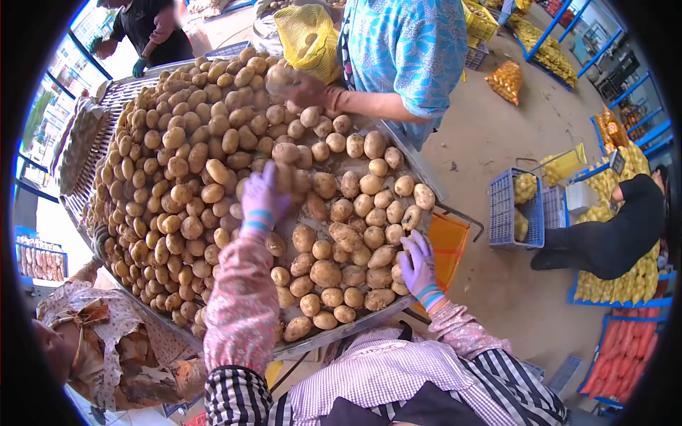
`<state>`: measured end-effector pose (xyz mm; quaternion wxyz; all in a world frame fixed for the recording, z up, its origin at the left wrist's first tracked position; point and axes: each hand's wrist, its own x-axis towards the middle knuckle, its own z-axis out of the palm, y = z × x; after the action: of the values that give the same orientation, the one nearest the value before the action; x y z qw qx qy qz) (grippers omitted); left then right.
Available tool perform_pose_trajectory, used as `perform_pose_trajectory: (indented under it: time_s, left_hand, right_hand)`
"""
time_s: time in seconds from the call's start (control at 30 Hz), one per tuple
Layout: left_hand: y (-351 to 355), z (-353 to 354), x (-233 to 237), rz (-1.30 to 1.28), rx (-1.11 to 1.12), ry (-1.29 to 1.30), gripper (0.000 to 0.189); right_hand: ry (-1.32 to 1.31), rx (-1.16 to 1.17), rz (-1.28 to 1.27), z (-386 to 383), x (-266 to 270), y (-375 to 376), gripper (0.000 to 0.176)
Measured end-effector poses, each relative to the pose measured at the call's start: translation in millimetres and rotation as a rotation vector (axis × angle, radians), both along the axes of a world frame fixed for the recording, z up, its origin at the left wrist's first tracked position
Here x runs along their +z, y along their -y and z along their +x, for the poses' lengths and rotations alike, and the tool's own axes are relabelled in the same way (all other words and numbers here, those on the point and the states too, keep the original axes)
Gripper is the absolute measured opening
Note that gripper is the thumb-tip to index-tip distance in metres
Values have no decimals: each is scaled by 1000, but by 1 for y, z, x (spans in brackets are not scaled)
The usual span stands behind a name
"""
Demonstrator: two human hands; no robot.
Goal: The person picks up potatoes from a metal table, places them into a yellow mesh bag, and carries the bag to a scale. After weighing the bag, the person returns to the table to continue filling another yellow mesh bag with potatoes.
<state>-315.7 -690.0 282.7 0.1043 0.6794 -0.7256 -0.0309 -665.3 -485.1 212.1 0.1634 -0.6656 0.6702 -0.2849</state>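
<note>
My left hand (263,197), in a purple glove with a blue cuff band, reaches into the middle of a large potato heap (177,192). Its fingers are spread and slightly blurred, up against motion-blurred potatoes (293,182). My right hand (419,264), gloved the same way, is at the near right edge of the sorting table (405,304). There the fingers are apart, beside potatoes (381,255) spread in a looser layer. Many of these carry patches of soil. What lies under either palm is hidden.
Across the table a person in a blue patterned top (408,57) has a hand (309,89) at a potato. Another person (121,348) stands at my left. A yellow mesh sack (309,39) is at the far edge; blue crates (503,213) stand on the floor at right.
</note>
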Motion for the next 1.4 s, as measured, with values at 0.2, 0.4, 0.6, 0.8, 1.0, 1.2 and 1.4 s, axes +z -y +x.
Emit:
perform_pose_trajectory:
  time_s: [0.2, 0.4, 0.6, 0.8, 1.0, 1.2, 1.4]
  left_hand:
    - [-76, -17, -26, 36, 7, -304, 85]
    - [-115, -16, -24, 777, 70, -2259, 74]
    - [-158, -34, -43, 635, 151, -2204, 64]
    - [-181, -37, -26, 807, 141, -2367, 63]
    - [-206, -47, -36, 803, 273, -2062, 64]
    - [-227, -37, -11, 684, 127, -1851, 51]
    - [-236, -48, -11, 474, -6, -1864, 80]
  right_hand:
    - [-2, 41, 3, -4, -4, 1, 38]
    - [-61, 59, 2, -5, -3, 1, 38]
    - [-153, 72, -40, -3, -7, 1, 39]
    - [72, 309, -143, 47, 40, 4, 64]
    - [341, 578, -16, 90, 54, 22, 101]
    - [705, 556, 266, 92, 32, 21, 104]
    - [959, 451, 659, 91, 42, 11, 74]
